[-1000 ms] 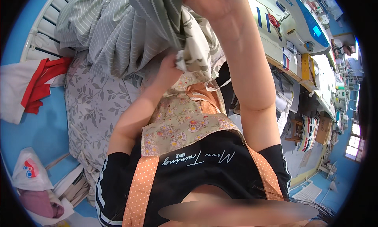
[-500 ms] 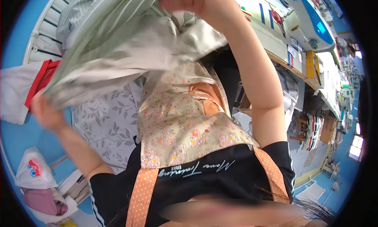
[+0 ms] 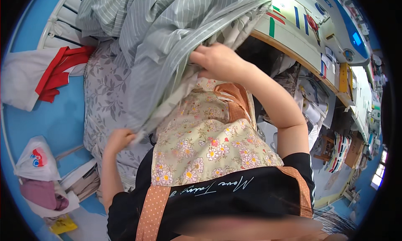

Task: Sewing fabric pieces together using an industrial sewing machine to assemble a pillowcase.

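Note:
A large grey-green striped fabric (image 3: pixel 167 44) with a pale beige underside is bunched up at the top and hangs down in front of me. Its near corner is pinched in my left hand (image 3: pixel 120 139), which is closed at the left of my lap. Higher up, near the middle, my right hand (image 3: pixel 221 62) grips the edge of the same cloth; some fingertips are hidden in the folds. The fabric's far part reaches the sewing table's corner. Under it lies a white cloth with grey leaf print (image 3: pixel 106 98).
On the right is a sewing table (image 3: pixel 289 40) with a white and blue sewing machine (image 3: pixel 335 21). A white metal rack (image 3: pixel 63 25) stands at the upper left, near a white and red cloth (image 3: pixel 42 75). A plastic bag (image 3: pixel 38 159) sits at the lower left.
Both hands came down and closer together, the left one moving right, toward my lap. The lifted fabric has dropped; its striped side now faces up.

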Available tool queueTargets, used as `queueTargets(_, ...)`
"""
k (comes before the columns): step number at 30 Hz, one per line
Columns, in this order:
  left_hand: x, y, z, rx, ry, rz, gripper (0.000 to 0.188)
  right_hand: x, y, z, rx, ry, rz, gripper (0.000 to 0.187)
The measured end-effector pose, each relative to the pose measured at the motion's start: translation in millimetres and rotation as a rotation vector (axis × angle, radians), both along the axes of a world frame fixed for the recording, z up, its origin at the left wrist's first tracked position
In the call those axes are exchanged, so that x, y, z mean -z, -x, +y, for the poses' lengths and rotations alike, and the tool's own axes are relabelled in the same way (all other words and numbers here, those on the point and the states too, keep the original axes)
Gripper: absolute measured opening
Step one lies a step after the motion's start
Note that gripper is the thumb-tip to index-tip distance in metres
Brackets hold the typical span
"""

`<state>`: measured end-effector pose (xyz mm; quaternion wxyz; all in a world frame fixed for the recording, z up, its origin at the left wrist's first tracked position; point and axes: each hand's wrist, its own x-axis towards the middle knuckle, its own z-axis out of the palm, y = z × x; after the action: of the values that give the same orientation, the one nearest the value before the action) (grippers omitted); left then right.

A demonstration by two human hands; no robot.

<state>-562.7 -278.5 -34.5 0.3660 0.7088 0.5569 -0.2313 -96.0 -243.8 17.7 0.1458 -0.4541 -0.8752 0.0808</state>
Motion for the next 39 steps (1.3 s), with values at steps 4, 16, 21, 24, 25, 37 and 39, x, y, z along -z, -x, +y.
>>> queueTargets(4, 23, -90, 32, -0.113, -0.562, -0.768, 0.046, 17, 4, -13, 0.093, 0.275, 0.114, 0.037)
queueTargets(16, 3, -173, 121, 0.004, -0.419, -0.625, 0.026, 52, 7, -87, 0.273, -0.212, 0.318, 0.039)
queueTargets(21, -30, -146, 198, -0.021, -1.145, -0.688, 0.021, 74, 20, -76, 0.154, -0.224, 0.225, 0.030)
queueTargets(24, -67, -160, 228, -0.182, -1.357, -0.476, 0.020, 80, 16, -68, 0.162, -0.257, 0.255, 0.027)
queueTargets(25, -78, -196, 201, -0.119, -1.265, -0.673, 0.020, 83, 18, -70, 0.192, -0.252, 0.315, 0.026)
queueTargets(37, -32, -333, 276, 0.718, -1.095, -0.479, 0.069, -102, -61, -154, 0.419, -0.368, 0.709, 0.021)
queueTargets(39, -60, -336, 300, 0.852, -0.996, -0.431, 0.069, -84, -57, -164, 0.333, -0.199, 0.748, 0.020)
